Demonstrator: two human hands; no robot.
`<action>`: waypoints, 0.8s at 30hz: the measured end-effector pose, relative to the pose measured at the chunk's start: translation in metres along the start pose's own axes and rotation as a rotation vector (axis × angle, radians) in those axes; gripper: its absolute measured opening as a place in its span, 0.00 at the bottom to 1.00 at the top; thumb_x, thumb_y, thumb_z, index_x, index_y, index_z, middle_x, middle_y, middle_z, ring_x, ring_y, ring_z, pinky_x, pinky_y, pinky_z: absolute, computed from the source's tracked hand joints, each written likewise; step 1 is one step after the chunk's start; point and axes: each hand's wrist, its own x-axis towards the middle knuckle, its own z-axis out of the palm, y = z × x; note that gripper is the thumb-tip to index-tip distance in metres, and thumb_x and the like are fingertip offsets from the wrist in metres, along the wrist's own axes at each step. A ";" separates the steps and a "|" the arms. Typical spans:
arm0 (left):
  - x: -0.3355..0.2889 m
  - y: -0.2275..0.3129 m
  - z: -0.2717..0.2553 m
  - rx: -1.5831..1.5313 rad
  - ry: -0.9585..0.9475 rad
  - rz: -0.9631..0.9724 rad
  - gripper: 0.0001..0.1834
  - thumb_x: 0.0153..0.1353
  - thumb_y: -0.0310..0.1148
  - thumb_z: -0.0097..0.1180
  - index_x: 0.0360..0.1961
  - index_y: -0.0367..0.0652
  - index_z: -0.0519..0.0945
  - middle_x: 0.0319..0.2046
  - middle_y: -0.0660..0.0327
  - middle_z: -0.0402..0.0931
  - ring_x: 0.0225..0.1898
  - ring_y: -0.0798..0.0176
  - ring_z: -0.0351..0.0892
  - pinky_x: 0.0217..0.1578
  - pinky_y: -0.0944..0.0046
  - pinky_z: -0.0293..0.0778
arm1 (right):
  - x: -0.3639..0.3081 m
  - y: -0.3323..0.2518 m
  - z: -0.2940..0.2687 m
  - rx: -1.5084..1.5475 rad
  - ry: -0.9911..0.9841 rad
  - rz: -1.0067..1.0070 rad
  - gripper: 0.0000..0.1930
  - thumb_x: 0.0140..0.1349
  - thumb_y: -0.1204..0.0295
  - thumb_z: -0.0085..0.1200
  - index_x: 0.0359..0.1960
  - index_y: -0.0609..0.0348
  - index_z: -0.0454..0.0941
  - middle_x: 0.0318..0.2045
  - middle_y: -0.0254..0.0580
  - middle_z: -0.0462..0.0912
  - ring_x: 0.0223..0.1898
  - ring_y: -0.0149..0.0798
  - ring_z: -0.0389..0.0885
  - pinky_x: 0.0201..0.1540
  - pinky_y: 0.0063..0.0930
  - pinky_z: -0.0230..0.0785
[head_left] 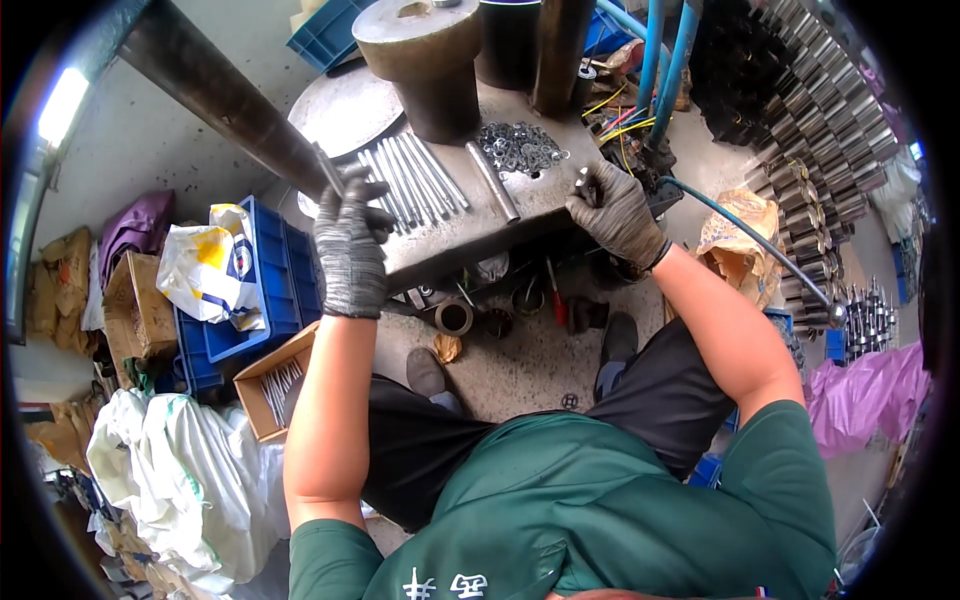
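Head view: how far along is the work looking?

Partway, I'm guessing. The left hand (pixel 350 250) is seemingly gripping a rod (pixel 326 168), and the right hand (pixel 622 210) is pinching a small shiny bit (pixel 583 179) that I'm not making out clearly.

Where are the others lying?

A row of rods (pixel 425 180) is lying on the tabletop (pixel 458 226), just right of the left hand. The pile (pixel 520 148) of small metal parts is sitting near the right hand, and a tube (pixel 492 182) is lying between row and pile.

So what's counting as done?

The row is looking orderly, but nothing is showing whether those are finished or waiting. The box (pixel 251 408) by the left leg (pixel 420 440) is holding rods too, with the same doubt applying.

And what's left?

The hands are hovering well apart, so the held rod is seeming unfinished, and plenty of parts are lying loose
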 end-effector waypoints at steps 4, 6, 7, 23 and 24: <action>-0.035 -0.013 0.021 -0.185 -0.278 -0.244 0.11 0.68 0.27 0.60 0.50 0.40 0.80 0.38 0.58 0.84 0.27 0.75 0.76 0.21 0.77 0.71 | 0.006 -0.050 0.000 0.781 0.100 0.338 0.08 0.62 0.79 0.65 0.39 0.58 0.78 0.35 0.31 0.84 0.38 0.26 0.81 0.43 0.24 0.74; -0.053 -0.020 0.043 -0.157 -0.358 -0.271 0.12 0.67 0.26 0.63 0.49 0.39 0.80 0.35 0.61 0.82 0.26 0.76 0.74 0.21 0.79 0.68 | 0.005 -0.067 0.002 1.103 0.100 0.415 0.08 0.61 0.80 0.64 0.39 0.58 0.79 0.35 0.33 0.84 0.37 0.27 0.81 0.44 0.23 0.74; -0.057 -0.029 0.050 -0.201 -0.380 -0.318 0.11 0.67 0.27 0.63 0.49 0.38 0.80 0.34 0.63 0.81 0.25 0.77 0.74 0.21 0.79 0.68 | 0.004 -0.067 0.007 1.118 0.075 0.382 0.07 0.61 0.79 0.64 0.39 0.59 0.80 0.36 0.34 0.85 0.37 0.27 0.81 0.44 0.23 0.75; -0.054 -0.033 0.067 -0.115 -0.398 -0.328 0.09 0.69 0.34 0.62 0.44 0.41 0.79 0.25 0.68 0.78 0.22 0.77 0.73 0.21 0.77 0.67 | 0.001 -0.089 0.027 1.090 0.040 0.490 0.06 0.61 0.79 0.63 0.39 0.61 0.80 0.33 0.35 0.82 0.35 0.28 0.81 0.43 0.24 0.75; -0.053 -0.034 0.067 -0.114 -0.398 -0.331 0.09 0.69 0.34 0.62 0.44 0.41 0.79 0.25 0.68 0.78 0.22 0.77 0.73 0.21 0.77 0.67 | 0.000 -0.089 0.026 1.080 0.034 0.489 0.06 0.62 0.78 0.62 0.39 0.61 0.80 0.34 0.35 0.82 0.36 0.28 0.81 0.43 0.23 0.76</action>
